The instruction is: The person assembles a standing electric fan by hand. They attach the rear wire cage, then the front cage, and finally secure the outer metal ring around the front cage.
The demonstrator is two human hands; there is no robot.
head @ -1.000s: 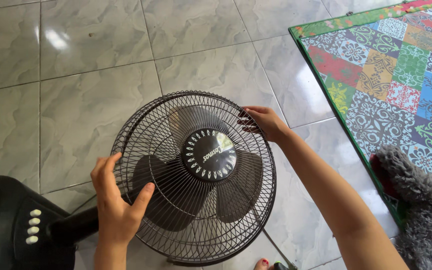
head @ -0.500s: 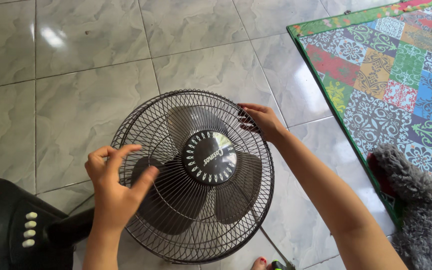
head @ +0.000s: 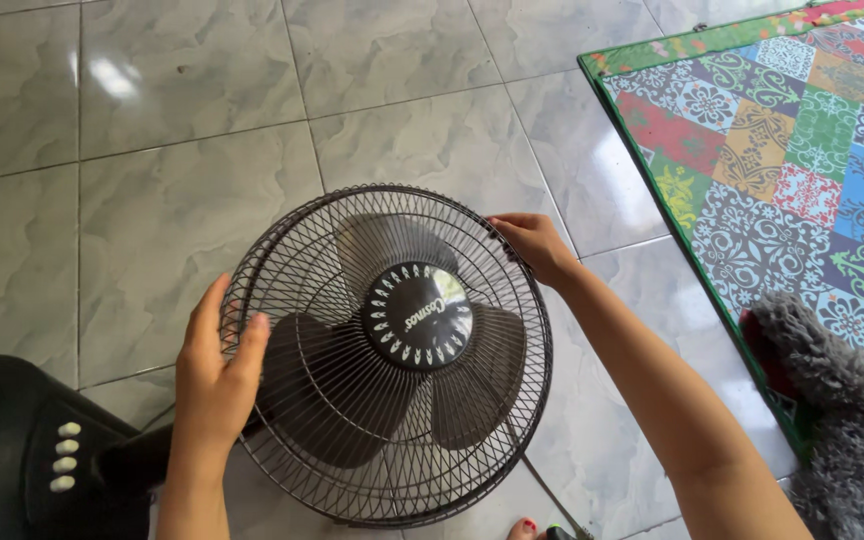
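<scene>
A black fan lies on its back on the floor, its round wire grille [head: 352, 250] facing up with dark blades and a black centre cap [head: 418, 316] beneath the wires. My left hand [head: 214, 375] rests flat against the grille's left rim, fingers together and pointing up. My right hand [head: 535, 243] holds the grille's upper right rim, fingers curled over the wires.
The fan's black base [head: 22, 450] with white buttons sits at the lower left. A patchwork-patterned mat [head: 802, 150] covers the right side, with a grey fluffy duster [head: 842, 420] on its near edge. A toe with red polish [head: 527, 526] shows at the bottom. Grey marble tiles lie all around.
My left hand lifted off the grille's face, then settled flat on its left rim. My right hand stayed on the upper right rim.
</scene>
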